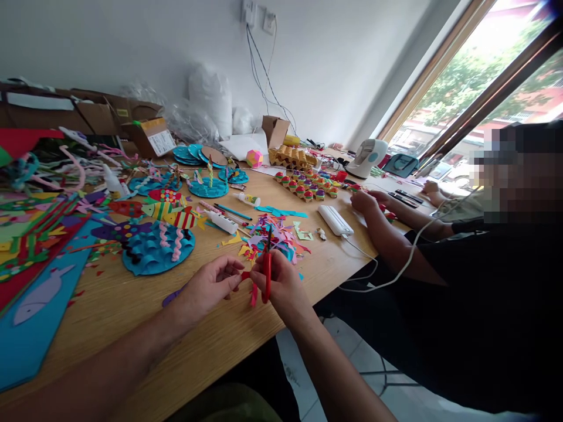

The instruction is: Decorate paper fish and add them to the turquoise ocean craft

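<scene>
at six o'clock in the view, the right hand [284, 284] hides part of the red scissors [266, 275], and fingertips of the left hand [215, 282] cover one end of a red paper scrap [245, 275], so its full shape cannot be told. toward eight o'clock the left forearm [173, 319] hides part of a purple piece [170, 297], and the blue sheet [30, 354] runs off the left edge. at three o'clock a co-worker [475, 281] is cut off by the right edge, head blurred into blocks.
</scene>
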`<state>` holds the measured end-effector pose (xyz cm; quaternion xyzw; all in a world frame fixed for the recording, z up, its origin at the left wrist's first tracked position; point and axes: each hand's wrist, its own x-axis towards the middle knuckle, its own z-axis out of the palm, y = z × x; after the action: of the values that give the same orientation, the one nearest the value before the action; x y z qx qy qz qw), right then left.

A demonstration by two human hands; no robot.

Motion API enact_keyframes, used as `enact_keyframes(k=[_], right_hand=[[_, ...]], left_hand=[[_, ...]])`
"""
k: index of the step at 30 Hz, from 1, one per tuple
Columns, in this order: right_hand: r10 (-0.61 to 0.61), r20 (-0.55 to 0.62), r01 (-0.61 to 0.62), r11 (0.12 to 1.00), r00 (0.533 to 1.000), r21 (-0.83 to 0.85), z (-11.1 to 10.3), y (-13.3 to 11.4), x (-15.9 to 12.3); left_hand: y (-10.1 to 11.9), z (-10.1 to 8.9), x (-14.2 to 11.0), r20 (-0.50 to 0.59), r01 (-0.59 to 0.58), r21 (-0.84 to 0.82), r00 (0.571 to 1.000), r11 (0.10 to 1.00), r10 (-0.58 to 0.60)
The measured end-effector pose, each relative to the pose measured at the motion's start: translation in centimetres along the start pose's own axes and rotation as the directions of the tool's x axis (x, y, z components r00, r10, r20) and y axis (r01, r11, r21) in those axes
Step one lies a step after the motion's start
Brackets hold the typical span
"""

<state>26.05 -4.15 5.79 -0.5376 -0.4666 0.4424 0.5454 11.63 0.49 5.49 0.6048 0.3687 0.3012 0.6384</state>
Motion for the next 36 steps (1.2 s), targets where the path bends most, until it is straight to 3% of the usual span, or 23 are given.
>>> enact_keyframes(k=[5, 9, 13, 19, 25, 36], right_hand=[[-0.045, 0.000, 0.045, 0.995, 0.999, -0.091, 0.4, -0.4, -0.5], [-0.070, 0.017, 0.071, 0.928, 0.997, -0.367, 0.1, -0.8, -2.0], [-0.016, 0.110, 0.067, 0.873, 0.994, -0.483, 0.1, -0.7, -3.6], [-0.007, 0.104, 0.062, 0.840, 0.995, -0.539, 0.9, -0.8, -3.6], [-0.040, 0.104, 0.090, 0.840, 0.994, -0.535, 0.9, -0.8, -3.1], [-0.052, 0.102, 0.099, 0.836, 0.993, -0.539, 0.9, -0.4, -3.1]], left_hand=[[0.3, -0.1, -0.6, 0.047, -0.016, 0.078, 0.999, 0.997, 0.012], [0.9, 0.0, -1.3, -0.053, -0.068, -0.032, 0.996, 0.997, 0.067], [1.1, -0.1, -1.6, -0.110, -0.116, -0.152, 0.989, 0.981, 0.100], [1.2, 0.4, -1.6, -0.103, -0.143, -0.240, 0.987, 0.960, 0.121], [1.2, 0.5, -1.7, -0.055, -0.133, -0.219, 0.991, 0.967, 0.124], [1.1, 0.6, -1.5, -0.062, -0.124, -0.191, 0.992, 0.974, 0.114]])
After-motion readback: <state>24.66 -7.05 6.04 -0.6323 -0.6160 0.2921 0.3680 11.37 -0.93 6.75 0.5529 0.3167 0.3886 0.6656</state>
